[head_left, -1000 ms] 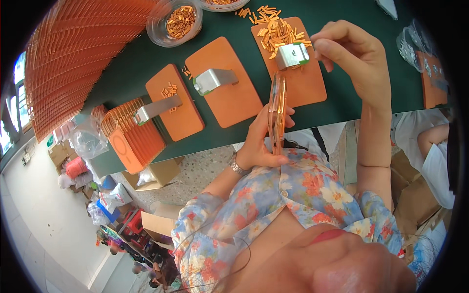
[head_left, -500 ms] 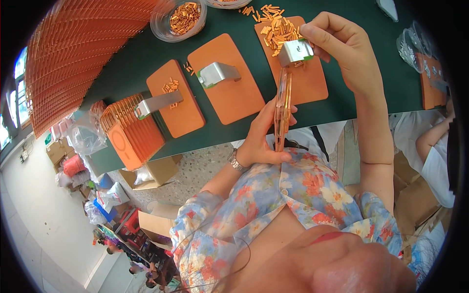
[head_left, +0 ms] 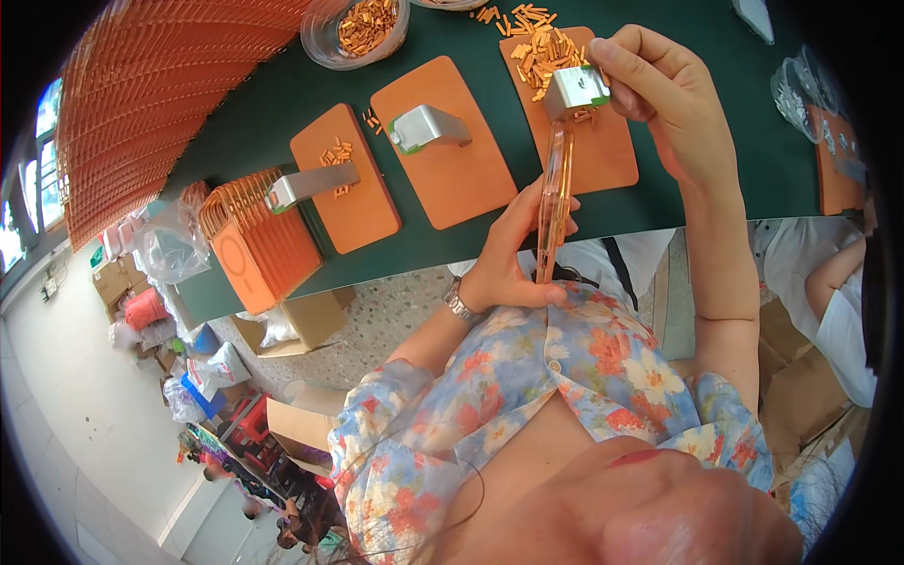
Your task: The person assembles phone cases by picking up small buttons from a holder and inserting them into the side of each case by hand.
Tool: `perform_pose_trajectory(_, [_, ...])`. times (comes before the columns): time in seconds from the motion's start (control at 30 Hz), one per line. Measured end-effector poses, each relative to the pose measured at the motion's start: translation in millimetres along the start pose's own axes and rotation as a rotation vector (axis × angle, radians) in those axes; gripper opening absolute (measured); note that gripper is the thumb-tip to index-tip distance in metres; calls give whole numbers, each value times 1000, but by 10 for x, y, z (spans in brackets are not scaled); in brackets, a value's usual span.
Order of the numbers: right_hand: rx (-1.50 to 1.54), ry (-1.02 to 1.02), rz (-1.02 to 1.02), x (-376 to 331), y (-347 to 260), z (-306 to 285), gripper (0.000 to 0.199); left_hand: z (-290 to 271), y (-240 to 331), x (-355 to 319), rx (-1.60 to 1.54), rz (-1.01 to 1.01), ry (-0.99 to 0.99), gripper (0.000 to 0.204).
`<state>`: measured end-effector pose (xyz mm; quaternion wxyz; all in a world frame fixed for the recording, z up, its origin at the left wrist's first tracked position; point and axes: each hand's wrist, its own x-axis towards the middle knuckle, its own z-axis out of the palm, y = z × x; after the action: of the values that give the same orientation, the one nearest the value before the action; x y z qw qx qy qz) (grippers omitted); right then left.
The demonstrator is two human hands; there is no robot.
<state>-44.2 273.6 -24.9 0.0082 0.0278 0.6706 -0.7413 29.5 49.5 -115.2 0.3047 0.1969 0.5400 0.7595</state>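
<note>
Head view shows a dark green table [head_left: 282, 122] carrying three orange pads [head_left: 452, 155], the farthest right strewn with small orange pieces [head_left: 537, 47]. Over that pad, the right hand [head_left: 673, 99] pinches a small metal block [head_left: 574, 89] between fingertips. Below it, touching its underside, an orange-edged clear phone case [head_left: 554, 202] stands upright, clasped at its lower end by the left hand [head_left: 513, 268].
</note>
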Motion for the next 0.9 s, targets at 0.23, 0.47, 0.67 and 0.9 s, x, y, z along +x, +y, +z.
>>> perform_pose_trajectory(0.23, [-27,31,-81,18,87,40,18,14,44,-3,33,10,-17,120])
perform_pose_trajectory(0.47, [-14,-116,-105,8,106,-82,14,74,273,62,181,-60,-133,98])
perform_pose_trajectory(0.67, [234,27,-79,109,18,8,18,350,490,342,-4,-171,-20,81])
perform_pose_trajectory(0.9, [127,-48,-131,315,27,275,20,387,553,725,-223,-246,229,61])
